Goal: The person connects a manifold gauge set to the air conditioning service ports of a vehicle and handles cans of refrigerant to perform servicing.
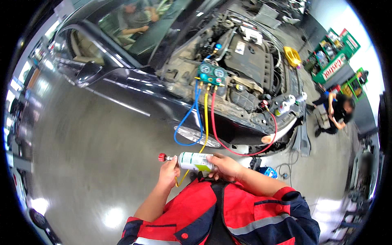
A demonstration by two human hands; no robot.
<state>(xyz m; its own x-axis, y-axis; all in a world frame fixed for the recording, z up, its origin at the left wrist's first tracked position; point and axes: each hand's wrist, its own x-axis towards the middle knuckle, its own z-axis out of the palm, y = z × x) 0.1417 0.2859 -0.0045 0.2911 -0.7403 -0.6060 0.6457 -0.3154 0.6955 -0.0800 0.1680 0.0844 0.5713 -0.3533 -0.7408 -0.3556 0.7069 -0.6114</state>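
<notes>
Can [195,162] lies on its side in front of my chest, held off the floor between both hands. My right hand [226,166] is wrapped around its right end, thumb on top. My left hand [167,173] grips the left end, just beside a red knob [162,157]. Yellow hose [206,118] drops from the gauge set [211,74] and passes behind the can; can't tell where it ends. Gauge set sits at the near edge of the open engine bay of a dark car [122,94]. Blue hose [197,98] loops beside the wheel; red hose [213,110] curves back up to the bay's front. Yellow jug [292,56] sits at the far front corner.
</notes>
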